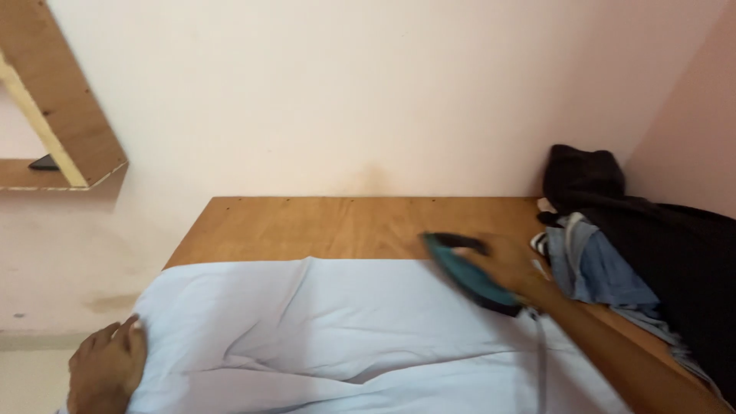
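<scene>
A pale blue cloth (pixel 337 330) lies spread over a wooden table (pixel 322 226). My right hand (pixel 510 264) grips the handle of a teal iron (pixel 464 272), which is blurred and sits at the cloth's far right edge. A grey cord (pixel 541 360) runs from the iron toward me along my forearm. My left hand (pixel 107 368) rests on the cloth's left edge at the table's corner, fingers curled over the fabric.
A heap of dark and blue-grey clothes (pixel 629 245) fills the table's right side in the corner. Pink walls close off the back and right. A wooden shelf frame (pixel 69 115) hangs on the wall at upper left.
</scene>
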